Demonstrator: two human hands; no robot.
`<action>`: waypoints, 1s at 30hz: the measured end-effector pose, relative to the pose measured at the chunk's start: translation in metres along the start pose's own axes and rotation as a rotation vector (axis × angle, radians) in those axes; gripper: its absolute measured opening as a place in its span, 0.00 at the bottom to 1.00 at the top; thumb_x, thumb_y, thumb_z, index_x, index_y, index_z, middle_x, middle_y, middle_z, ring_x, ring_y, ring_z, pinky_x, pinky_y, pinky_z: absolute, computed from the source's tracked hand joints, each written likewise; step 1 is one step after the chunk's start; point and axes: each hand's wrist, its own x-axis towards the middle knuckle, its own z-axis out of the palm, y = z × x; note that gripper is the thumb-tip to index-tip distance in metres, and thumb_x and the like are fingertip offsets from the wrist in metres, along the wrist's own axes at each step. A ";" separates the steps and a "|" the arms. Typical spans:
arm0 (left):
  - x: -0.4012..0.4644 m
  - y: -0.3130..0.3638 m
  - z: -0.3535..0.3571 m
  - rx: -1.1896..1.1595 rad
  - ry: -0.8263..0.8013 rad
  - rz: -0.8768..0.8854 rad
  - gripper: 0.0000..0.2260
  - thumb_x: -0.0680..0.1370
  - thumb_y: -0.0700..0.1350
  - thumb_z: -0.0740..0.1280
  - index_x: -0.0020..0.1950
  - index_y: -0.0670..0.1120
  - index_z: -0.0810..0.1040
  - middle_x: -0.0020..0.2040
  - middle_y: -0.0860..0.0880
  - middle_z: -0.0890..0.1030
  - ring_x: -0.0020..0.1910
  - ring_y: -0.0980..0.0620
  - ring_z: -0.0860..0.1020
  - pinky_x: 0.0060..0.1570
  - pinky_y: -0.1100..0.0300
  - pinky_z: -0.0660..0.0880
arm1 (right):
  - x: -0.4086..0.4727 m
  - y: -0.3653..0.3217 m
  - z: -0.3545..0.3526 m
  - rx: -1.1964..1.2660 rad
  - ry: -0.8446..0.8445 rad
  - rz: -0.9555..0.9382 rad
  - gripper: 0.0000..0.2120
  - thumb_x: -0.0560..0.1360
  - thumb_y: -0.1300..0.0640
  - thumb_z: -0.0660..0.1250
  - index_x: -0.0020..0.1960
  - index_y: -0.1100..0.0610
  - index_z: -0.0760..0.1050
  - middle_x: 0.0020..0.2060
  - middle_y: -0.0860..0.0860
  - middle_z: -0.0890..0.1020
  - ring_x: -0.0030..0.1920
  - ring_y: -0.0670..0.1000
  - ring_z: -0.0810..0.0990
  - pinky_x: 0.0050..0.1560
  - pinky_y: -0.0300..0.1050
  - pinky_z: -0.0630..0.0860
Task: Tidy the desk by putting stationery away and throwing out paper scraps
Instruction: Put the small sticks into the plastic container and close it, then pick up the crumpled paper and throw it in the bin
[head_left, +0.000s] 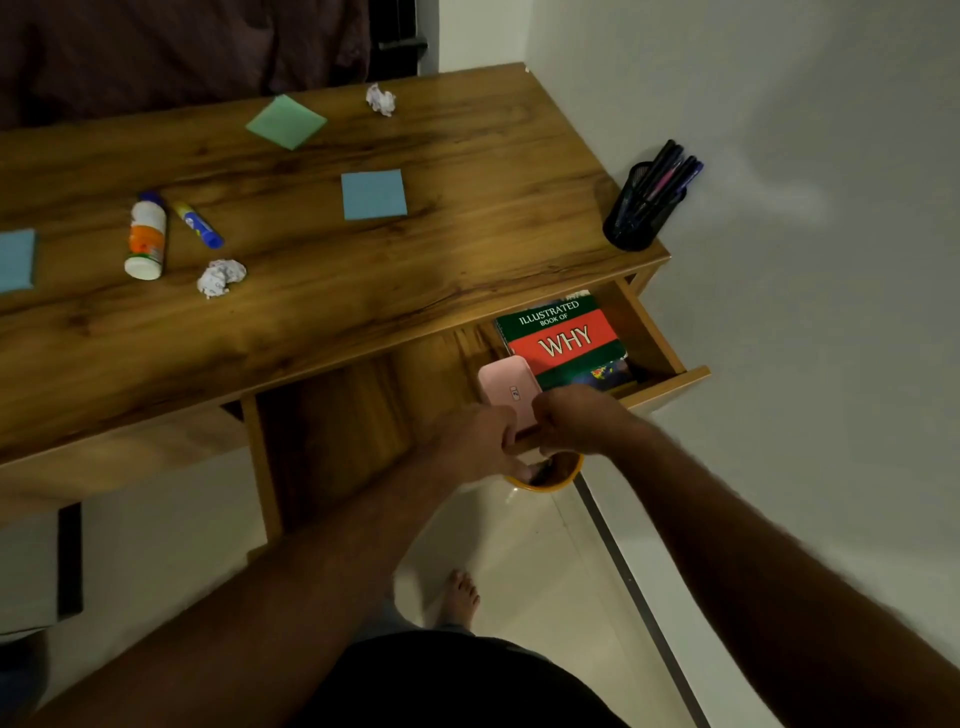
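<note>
The desk's drawer (665, 343) stands open at the right. Inside lie a pink case (506, 387) and, to its right, a green and red book (563, 338). My left hand (475, 441) and my right hand (579, 421) meet at the drawer's front panel (670, 382), fingers curled over its edge right by the case's near end. On the desk (441, 249) lie a white bottle (146, 241), a blue and yellow glue stick (197, 224), two crumpled paper balls (221, 277) (381, 99), a green pad (286, 122) and blue pads (373, 194) (16, 260).
A black mesh pen holder (641, 208) with several pens stands at the desk's right corner by the wall. A yellow bin (545, 486) sits on the floor under my hands, mostly hidden. My bare foot (460, 597) is on the tiles below.
</note>
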 end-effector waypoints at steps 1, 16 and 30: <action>-0.003 -0.002 0.003 0.024 -0.023 0.020 0.17 0.68 0.57 0.75 0.45 0.51 0.72 0.45 0.52 0.79 0.41 0.54 0.74 0.29 0.65 0.60 | 0.001 -0.002 0.003 -0.018 0.017 -0.001 0.12 0.73 0.52 0.72 0.53 0.56 0.77 0.51 0.54 0.82 0.53 0.54 0.81 0.54 0.50 0.80; -0.009 -0.041 0.007 0.292 0.322 -0.037 0.13 0.72 0.51 0.69 0.54 0.54 0.70 0.53 0.51 0.72 0.55 0.49 0.72 0.47 0.58 0.68 | 0.032 -0.001 -0.008 -0.120 0.206 -0.077 0.24 0.72 0.50 0.73 0.65 0.55 0.72 0.61 0.55 0.77 0.62 0.56 0.75 0.59 0.52 0.76; 0.039 -0.082 -0.036 0.437 0.327 -0.350 0.35 0.78 0.50 0.64 0.79 0.51 0.47 0.80 0.43 0.46 0.78 0.42 0.44 0.75 0.42 0.44 | 0.103 -0.013 -0.035 -0.144 0.563 -0.104 0.30 0.74 0.58 0.68 0.75 0.53 0.64 0.75 0.57 0.64 0.75 0.61 0.61 0.68 0.61 0.65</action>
